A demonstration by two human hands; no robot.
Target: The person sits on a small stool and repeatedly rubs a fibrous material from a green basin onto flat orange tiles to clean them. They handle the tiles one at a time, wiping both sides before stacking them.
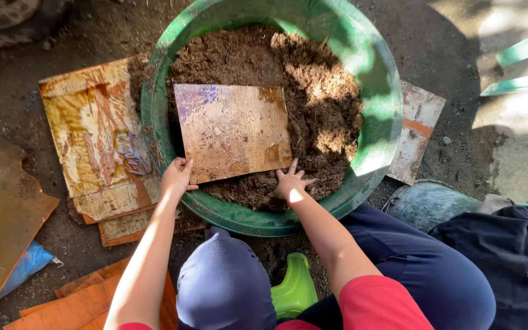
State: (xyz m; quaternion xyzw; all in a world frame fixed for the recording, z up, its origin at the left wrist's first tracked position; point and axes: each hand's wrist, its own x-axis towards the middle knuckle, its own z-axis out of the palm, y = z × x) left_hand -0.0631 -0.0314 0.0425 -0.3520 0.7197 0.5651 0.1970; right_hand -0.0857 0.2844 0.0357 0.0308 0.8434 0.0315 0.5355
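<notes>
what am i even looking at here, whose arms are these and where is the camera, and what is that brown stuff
There is one picture, taken by a camera worn on a person's head and looking straight down, so the two bare arms are that person's own. They appear to sit low over dirt ground, knees in dark blue trousers at the bottom. In front of them is a big round green basin filled with loose brown crumbly material, like soil or compost. A flat stained rectangular board lies on top of it. The left hand grips the board's near left corner; the right hand rests with fingers spread at its near right edge. More stained boards lie stacked on the ground to the left.
</notes>
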